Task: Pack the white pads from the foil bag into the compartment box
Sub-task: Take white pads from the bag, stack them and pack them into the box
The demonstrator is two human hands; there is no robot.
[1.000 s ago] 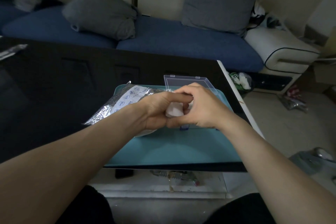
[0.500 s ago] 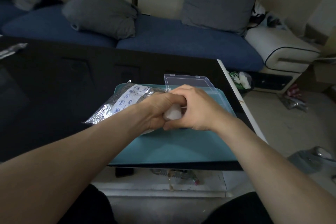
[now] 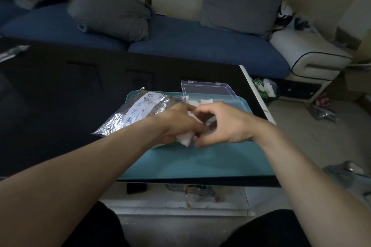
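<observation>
At far left, a dark glossy table (image 3: 60, 94) filling the left half of the frame, with a blue sofa (image 3: 180, 46) and two grey cushions (image 3: 112, 14) across the top. Left of centre, a crinkled foil bag (image 3: 138, 112) with a white printed label, lying on a teal mat (image 3: 192, 162) and partly overhanging its left edge onto the table. Just right of the bag, at frame centre, the left hand (image 3: 176, 124), fingers curled closed around a bunch of white pads (image 3: 185, 138), a wad of them poking out below the knuckles. Touching it on the right, the right hand (image 3: 224, 124), fingers bent and pinched toward the left hand's fingertips; whether actually gripping a pad, cannot tell. Directly behind both hands, toward upper centre, a clear compartment box (image 3: 210, 102), mostly hidden by the hands, with a few more white pieces visible inside along its far edge; which compartments, cannot tell. Clear lid (image 3: 206, 90) flipped open and lying back beyond the box. Far right, pale floor with scattered clutter and a white armrest (image 3: 309, 54) at upper right.
</observation>
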